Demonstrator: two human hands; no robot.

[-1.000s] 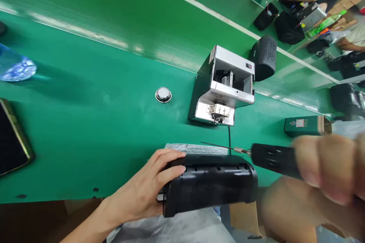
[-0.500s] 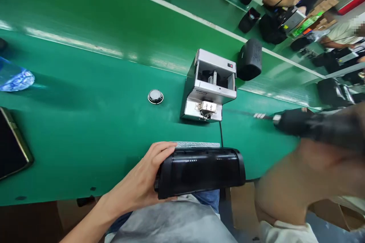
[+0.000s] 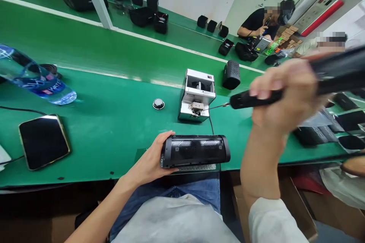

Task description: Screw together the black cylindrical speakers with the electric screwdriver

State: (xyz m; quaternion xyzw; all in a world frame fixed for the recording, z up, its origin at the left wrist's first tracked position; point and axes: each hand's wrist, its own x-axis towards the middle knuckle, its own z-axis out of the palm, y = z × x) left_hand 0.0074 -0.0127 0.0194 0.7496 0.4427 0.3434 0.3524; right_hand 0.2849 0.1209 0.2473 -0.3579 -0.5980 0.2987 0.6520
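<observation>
My left hand [image 3: 151, 161] is closed around the left end of a black speaker housing [image 3: 196, 152], which lies level at the table's front edge over a bubble-wrap pad [image 3: 199, 167]. Two perforated patches show on the housing's upper face. Raised on the right, my right hand [image 3: 285, 91] is wrapped round a black electric screwdriver [image 3: 248, 100], partly blurred. Its thin bit points left, the tip at the front outlet of a silver screw feeder [image 3: 196, 93]; whether they touch or a screw is on it, I cannot tell.
A small round speaker driver [image 3: 158, 103] lies left of the feeder. Farther left are a phone [image 3: 44, 142] and a water bottle [image 3: 42, 79]. A black speaker [image 3: 231, 74] stands behind the feeder. Co-workers sit at the far bench, one a person in black [image 3: 253, 24].
My right hand has brought the screwdriver left and up to the feeder's outlet. The housing stays in my left hand, its perforated face now turned more upward. The camera view has widened and shifted.
</observation>
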